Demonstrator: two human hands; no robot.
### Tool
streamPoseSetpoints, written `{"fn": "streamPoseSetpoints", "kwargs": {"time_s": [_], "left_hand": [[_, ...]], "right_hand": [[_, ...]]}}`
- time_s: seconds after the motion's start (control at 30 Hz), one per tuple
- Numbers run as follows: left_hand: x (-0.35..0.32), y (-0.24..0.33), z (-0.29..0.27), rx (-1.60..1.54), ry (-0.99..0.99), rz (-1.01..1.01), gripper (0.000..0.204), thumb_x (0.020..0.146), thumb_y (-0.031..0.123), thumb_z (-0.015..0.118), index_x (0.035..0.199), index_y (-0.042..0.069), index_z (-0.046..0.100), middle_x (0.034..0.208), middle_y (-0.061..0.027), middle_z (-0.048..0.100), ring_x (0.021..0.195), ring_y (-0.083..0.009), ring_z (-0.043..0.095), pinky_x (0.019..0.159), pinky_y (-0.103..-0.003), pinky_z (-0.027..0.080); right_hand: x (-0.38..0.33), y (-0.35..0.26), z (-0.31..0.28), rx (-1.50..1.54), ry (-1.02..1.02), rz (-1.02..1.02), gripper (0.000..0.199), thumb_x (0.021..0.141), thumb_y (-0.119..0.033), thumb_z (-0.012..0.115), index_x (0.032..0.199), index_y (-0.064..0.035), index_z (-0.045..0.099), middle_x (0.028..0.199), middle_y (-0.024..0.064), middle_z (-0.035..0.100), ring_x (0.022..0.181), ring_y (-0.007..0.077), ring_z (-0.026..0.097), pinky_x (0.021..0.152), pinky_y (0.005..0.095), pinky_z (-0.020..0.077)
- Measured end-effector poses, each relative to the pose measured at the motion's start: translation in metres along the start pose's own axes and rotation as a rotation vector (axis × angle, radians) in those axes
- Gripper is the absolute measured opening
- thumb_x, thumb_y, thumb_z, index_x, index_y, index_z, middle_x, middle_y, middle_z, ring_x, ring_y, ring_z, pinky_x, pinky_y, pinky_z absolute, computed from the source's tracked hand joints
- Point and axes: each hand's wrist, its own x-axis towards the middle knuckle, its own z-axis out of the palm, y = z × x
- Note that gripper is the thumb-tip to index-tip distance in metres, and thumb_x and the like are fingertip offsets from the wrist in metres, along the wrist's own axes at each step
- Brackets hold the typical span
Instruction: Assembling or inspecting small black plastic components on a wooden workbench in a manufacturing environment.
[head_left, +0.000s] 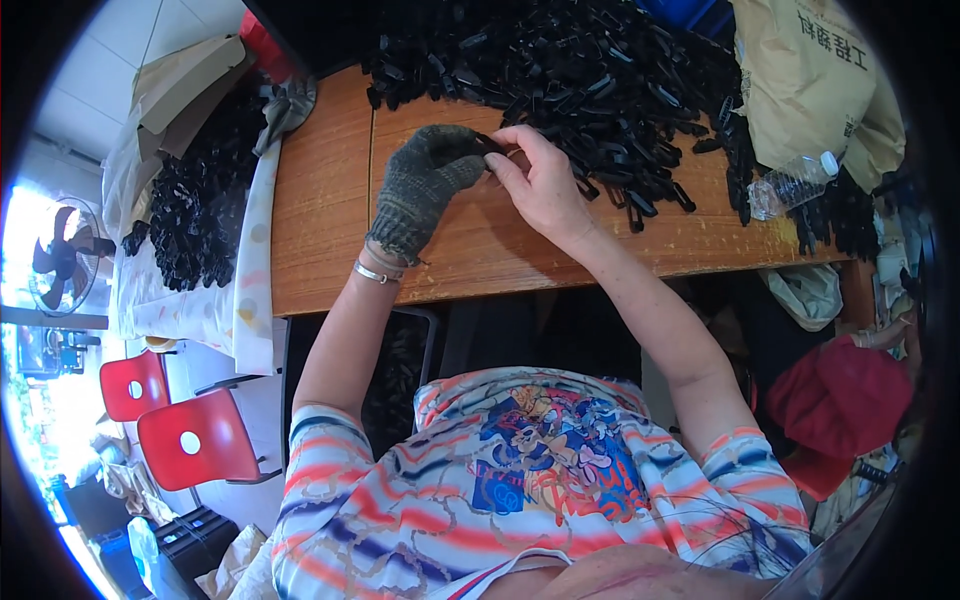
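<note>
My left hand (pixel 428 180) wears a dark knitted work glove and a thin bracelet on the wrist. My bare right hand (pixel 540 180) meets it over the wooden table (pixel 320 230). Both hands pinch one small black plastic part (pixel 492 147) between their fingertips; most of it is hidden by the fingers. Just beyond the hands lies a big heap of similar black plastic parts (pixel 590 80), spreading across the far side of the table.
A clear plastic water bottle (pixel 792 182) lies at the right beside a tan paper sack (pixel 820 80). A second heap of black parts (pixel 195 200) covers a cloth-draped table at the left. Red chairs (pixel 190 440) and a fan (pixel 65 255) stand lower left.
</note>
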Motion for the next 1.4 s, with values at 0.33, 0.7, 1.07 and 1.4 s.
{"fn": "streamPoseSetpoints", "kwargs": {"time_s": [0.33,0.7,1.07,1.4], "left_hand": [[-0.011,-0.017,0.016,-0.522,0.137,-0.168,0.026,0.093,0.009,0.066,0.119,0.003,0.066,0.103,-0.0059,0.071,0.088,-0.013,0.067,0.075,-0.026,0.056],[-0.013,-0.006,0.016,-0.077,0.189,-0.076,0.03,0.094,0.01,0.067,0.123,0.004,0.066,0.102,-0.0057,0.072,0.076,-0.0097,0.067,0.063,-0.022,0.054],[-0.03,-0.019,0.029,0.079,0.206,0.062,0.032,0.094,0.009,0.065,0.125,0.006,0.065,0.106,-0.0069,0.071,0.09,-0.0128,0.067,0.075,-0.026,0.055],[-0.042,-0.033,0.014,-0.16,0.082,-0.024,0.014,0.096,0.007,0.061,0.108,0.003,0.067,0.097,-0.0062,0.067,0.088,-0.0144,0.063,0.077,-0.029,0.053]], "right_hand": [[-0.008,-0.008,0.003,0.128,0.077,0.015,0.018,0.093,-0.006,0.067,0.108,0.0031,0.062,0.092,0.009,0.066,0.076,0.0136,0.067,0.066,0.024,0.0532],[-0.007,-0.006,0.001,-0.054,0.094,-0.109,0.02,0.086,-0.003,0.073,0.105,0.0015,0.066,0.091,0.0096,0.064,0.07,0.0158,0.065,0.062,0.0258,0.0528],[-0.028,0.006,0.012,-0.344,0.119,-0.284,0.032,0.077,-0.002,0.077,0.106,-0.0015,0.063,0.092,0.012,0.061,0.071,0.0273,0.066,0.062,0.0361,0.0526],[-0.047,-0.001,0.033,-0.18,-0.147,0.161,0.03,0.088,-0.016,0.071,0.109,-0.0007,0.055,0.085,0.0157,0.063,0.078,0.036,0.065,0.068,0.0441,0.0507]]}}
